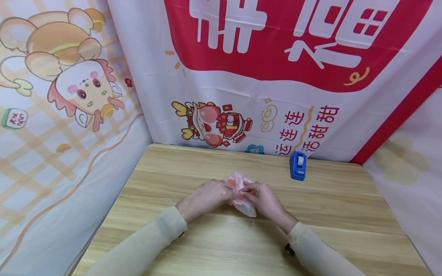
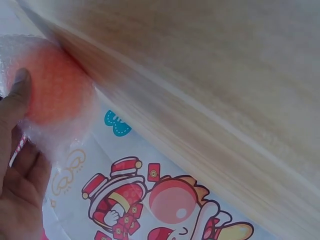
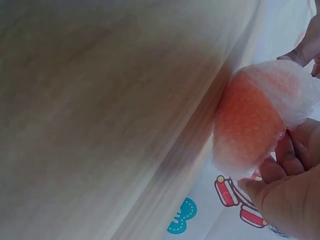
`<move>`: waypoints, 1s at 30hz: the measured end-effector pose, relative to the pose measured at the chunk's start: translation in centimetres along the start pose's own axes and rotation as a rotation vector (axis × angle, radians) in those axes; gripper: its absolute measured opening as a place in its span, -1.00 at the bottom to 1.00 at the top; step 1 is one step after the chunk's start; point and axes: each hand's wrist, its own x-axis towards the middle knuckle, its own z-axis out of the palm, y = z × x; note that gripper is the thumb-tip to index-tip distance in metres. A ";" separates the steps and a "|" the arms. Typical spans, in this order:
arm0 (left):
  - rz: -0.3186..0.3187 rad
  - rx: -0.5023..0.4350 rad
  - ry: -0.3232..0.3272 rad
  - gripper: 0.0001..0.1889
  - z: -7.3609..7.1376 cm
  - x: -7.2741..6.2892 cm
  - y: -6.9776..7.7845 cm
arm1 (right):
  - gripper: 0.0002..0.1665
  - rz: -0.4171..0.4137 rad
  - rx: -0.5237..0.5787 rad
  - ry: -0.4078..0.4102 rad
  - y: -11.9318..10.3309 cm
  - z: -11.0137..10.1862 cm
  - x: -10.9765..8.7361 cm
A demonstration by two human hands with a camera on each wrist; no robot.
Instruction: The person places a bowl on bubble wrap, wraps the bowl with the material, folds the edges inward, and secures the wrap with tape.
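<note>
Over the tabletop's (image 1: pixel 221 245) middle, the left hand (image 1: pixel 208 195) pinches the left of the red bubble-wrapped bundle (image 1: pixel 238 183), the right hand (image 1: pixel 264 199) its right, fingers closed; best steady it with the left while smoothing folds snugly with the right.

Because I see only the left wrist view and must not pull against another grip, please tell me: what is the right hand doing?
Observer: The right hand is holding the bubble wrap too.
Operator: Thank you. Is there also some tool on the table?
Observer: Yes, a blue tape dispenser is near the far edge, to the right of both hands.
Operator: Does it have tape inside?
Observer: Yes, the head view shows a pale tape roll in it.
</note>
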 end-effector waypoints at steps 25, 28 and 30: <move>-0.065 0.014 0.082 -0.77 -0.1 0.3 1.1 | -0.77 -0.120 0.068 -0.086 1.5 -1.1 0.8; -0.042 0.011 0.078 -0.77 -0.1 0.4 1.5 | -0.77 -0.106 0.069 -0.069 1.5 -1.0 0.8; -0.026 0.016 0.071 -0.74 0.0 0.5 1.7 | -0.77 -0.088 0.078 -0.061 1.4 -1.0 0.7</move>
